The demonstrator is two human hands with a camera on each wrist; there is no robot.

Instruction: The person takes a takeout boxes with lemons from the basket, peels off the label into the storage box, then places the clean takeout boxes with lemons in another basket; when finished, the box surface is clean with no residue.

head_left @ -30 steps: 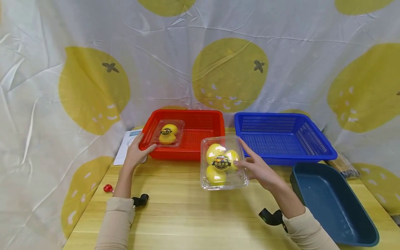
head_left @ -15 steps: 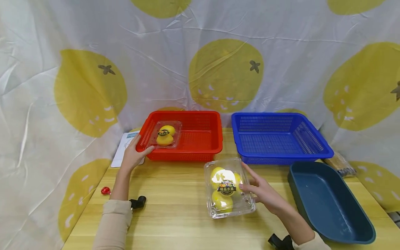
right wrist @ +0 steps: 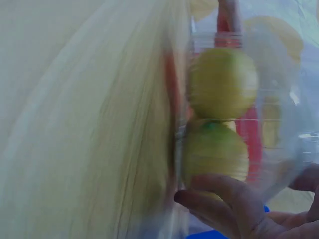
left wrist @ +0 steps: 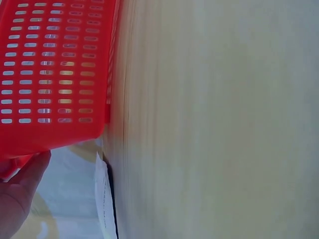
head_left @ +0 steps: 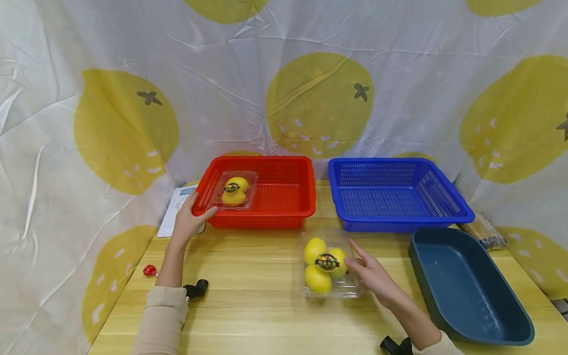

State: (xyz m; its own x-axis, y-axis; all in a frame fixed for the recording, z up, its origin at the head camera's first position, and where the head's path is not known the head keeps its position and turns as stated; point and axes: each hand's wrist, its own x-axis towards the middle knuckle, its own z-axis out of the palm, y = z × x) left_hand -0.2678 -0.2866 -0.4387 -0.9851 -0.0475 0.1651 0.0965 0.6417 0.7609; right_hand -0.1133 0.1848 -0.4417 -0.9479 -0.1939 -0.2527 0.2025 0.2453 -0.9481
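Left hand (head_left: 187, 221): fingers and thumb spread apart, at red basket's (head_left: 257, 223) left front corner
Right hand (head_left: 372, 276): clamped on near fruit pack (head_left: 327, 264)
Near fruit pack: on or just above table (head_left: 248, 276), can't tell
Progress: far pack (head_left: 234, 190) in basket; near one's set-down seems unfinished

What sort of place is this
Probably a makeshift sorting or demo station: a wrinkled fruit-print sheet hangs behind a wood-grain table, with a red basket and a blue basket side by side.
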